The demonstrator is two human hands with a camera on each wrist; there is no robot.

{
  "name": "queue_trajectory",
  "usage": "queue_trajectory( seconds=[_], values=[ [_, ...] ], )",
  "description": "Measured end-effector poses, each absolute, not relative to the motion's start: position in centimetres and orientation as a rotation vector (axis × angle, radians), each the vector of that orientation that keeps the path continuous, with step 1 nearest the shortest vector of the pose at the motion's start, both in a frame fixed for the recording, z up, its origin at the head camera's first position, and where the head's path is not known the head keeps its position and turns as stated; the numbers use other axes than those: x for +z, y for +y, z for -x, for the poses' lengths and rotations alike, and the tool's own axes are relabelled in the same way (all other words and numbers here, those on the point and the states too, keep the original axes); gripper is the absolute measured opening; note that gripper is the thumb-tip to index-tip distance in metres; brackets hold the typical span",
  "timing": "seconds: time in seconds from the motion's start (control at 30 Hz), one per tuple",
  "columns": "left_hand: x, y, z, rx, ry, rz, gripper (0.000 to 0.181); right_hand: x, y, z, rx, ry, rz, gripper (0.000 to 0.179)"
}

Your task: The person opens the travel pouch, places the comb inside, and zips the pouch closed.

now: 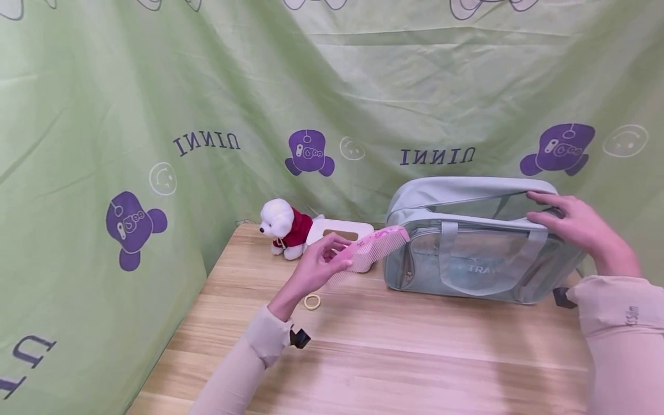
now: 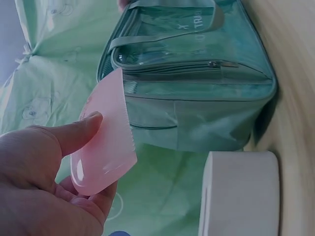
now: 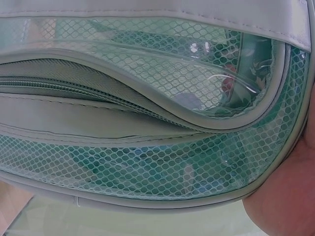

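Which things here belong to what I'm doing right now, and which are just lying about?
Likely part of the job:
Pink comb, pinched in your left hand
Clear-panelled bag, touched by your right hand

Apparently just lying about, untouched:
White plush dog in a red top
White box
Small yellowish ring
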State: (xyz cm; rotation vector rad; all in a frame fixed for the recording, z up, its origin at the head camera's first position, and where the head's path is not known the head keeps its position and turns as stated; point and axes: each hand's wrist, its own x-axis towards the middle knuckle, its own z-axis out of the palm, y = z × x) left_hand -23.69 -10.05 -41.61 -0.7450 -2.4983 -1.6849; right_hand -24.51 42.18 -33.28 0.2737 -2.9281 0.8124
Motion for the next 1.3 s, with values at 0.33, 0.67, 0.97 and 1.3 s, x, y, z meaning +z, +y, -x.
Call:
queue_trajectory(
  seconds=[0.33,0.67,0.97,1.3],
  values=[
    [-39.0,-8.7,24.9,-1.709,-2.377,0.771,0.036,-33.3,42.2,24.5,0.812,-2.927,-0.27,0.065],
    [-37.2,-6.8,26.3,-1.766,-2.304,0.811,0.035,-33.3,42.2,24.6,0.79,-2.927,-0.268,0.065],
    [-36.8,-4.4,27.4,-1.861,-2.216,0.786,0.034,-33.2,42.1,24.5,0.812,-2.936,-0.249,0.067],
    [-36.3,-1.3,28.4,-1.935,-2.09,0.776,0.034,-33.3,42.2,24.5,0.799,-2.919,-0.26,0.065]
  ],
)
